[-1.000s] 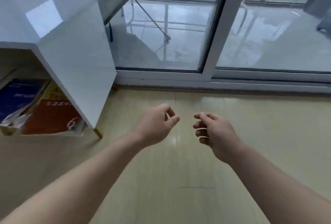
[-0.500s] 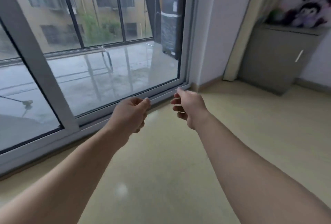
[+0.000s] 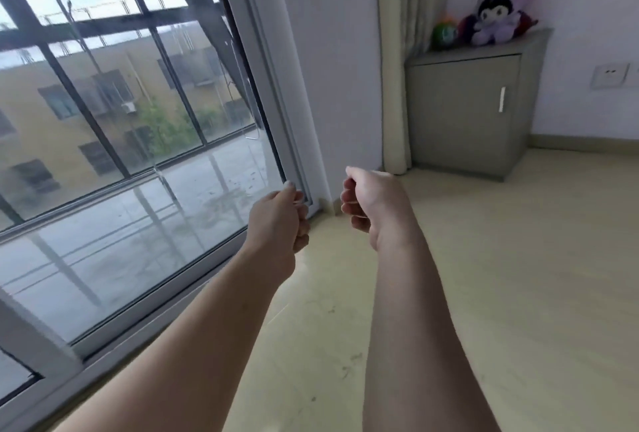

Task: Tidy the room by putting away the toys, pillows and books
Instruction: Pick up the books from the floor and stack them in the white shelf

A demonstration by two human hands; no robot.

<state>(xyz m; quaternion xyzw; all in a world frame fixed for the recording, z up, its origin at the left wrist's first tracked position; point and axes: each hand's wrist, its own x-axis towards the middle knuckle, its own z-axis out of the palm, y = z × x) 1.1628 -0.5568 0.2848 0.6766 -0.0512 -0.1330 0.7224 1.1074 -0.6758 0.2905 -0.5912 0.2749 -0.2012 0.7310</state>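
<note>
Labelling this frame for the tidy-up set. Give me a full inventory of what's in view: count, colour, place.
plush toy: one, purple and black, on top of the cabinet, against the wall
ball: one, green and orange, blurred, on the cabinet left of the plush toy
cabinet: one, grey, door closed, far corner
curtain: one, cream, hanging left of the cabinet
wall socket: one, white, right of the cabinet
window: one, glass in a pale frame, left side
floor: pale yellow
left hand: one, loosely curled, holds nothing, centre
right hand: one, loosely curled, holds nothing, beside the left hand
</note>
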